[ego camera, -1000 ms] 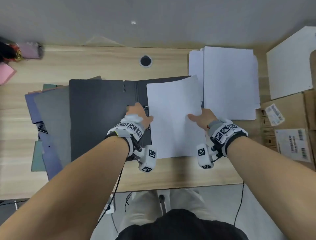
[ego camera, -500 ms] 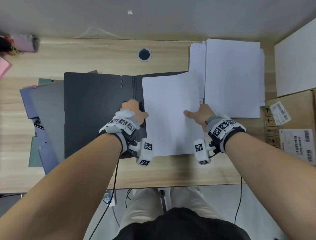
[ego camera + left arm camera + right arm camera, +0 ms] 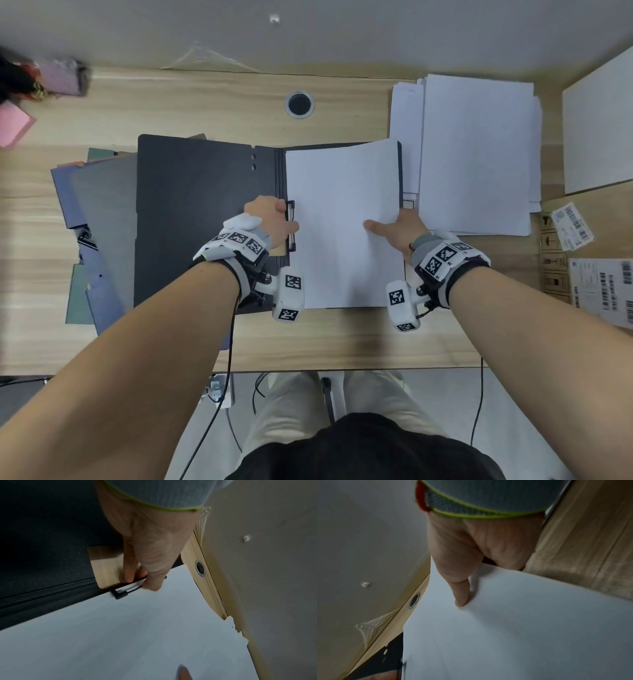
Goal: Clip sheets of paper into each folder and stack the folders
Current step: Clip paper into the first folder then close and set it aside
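Observation:
An open black folder (image 3: 198, 212) lies on the wooden desk (image 3: 171, 106). A white sheet of paper (image 3: 342, 222) covers its right half. My left hand (image 3: 270, 219) grips the black wire clip (image 3: 291, 222) by the spine; in the left wrist view the fingers (image 3: 128, 573) and thumb curl round the clip (image 3: 123, 592), which stands lifted at the sheet's (image 3: 120, 635) edge. My right hand (image 3: 397, 229) pinches the sheet's right edge, thumb on top; the right wrist view shows the thumb (image 3: 462, 596) pressing the paper (image 3: 522, 628), fingers hidden beneath.
A pile of loose white paper (image 3: 476, 154) lies right of the folder. Several closed folders (image 3: 92, 212) in grey, blue and green sit under its left side. A cable hole (image 3: 299, 103) is behind it. Cardboard boxes (image 3: 592, 267) with labels stand at the right.
The sheet has moved left and squared up on the folder's right half, its left edge now at the clip. My left hand has taken hold of the clip.

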The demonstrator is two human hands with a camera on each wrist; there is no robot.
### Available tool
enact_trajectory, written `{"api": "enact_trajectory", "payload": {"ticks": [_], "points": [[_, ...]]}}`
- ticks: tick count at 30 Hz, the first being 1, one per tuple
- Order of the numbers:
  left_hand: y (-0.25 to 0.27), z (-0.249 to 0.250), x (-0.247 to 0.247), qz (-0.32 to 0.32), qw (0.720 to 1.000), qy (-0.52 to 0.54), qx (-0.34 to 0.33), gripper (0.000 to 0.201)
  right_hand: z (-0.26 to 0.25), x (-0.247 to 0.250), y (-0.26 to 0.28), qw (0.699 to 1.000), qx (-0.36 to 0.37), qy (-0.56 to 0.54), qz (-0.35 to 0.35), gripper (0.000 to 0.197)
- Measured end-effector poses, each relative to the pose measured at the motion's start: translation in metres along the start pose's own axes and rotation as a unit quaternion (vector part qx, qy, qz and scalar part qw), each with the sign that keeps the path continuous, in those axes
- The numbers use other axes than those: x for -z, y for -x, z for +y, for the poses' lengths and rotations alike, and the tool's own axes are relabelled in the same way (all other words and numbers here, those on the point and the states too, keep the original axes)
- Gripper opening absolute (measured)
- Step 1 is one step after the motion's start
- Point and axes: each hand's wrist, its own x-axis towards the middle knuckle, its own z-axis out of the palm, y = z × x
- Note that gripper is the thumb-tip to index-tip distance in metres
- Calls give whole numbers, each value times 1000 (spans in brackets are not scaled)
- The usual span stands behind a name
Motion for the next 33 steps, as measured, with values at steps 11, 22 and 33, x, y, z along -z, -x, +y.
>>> {"api": "enact_trajectory", "payload": {"ticks": [11,22,33], "points": [[2,15,-3,4,983,-180,26,26,5,-3,0,1000,11,24,-1,55],[7,26,-13,34,968,-248,33,28,0,8,-7,980,20,194,42,51],[26,2,28,164,960,-224,-21,77,-51,-6,25,978,130,155,57,15]]}}
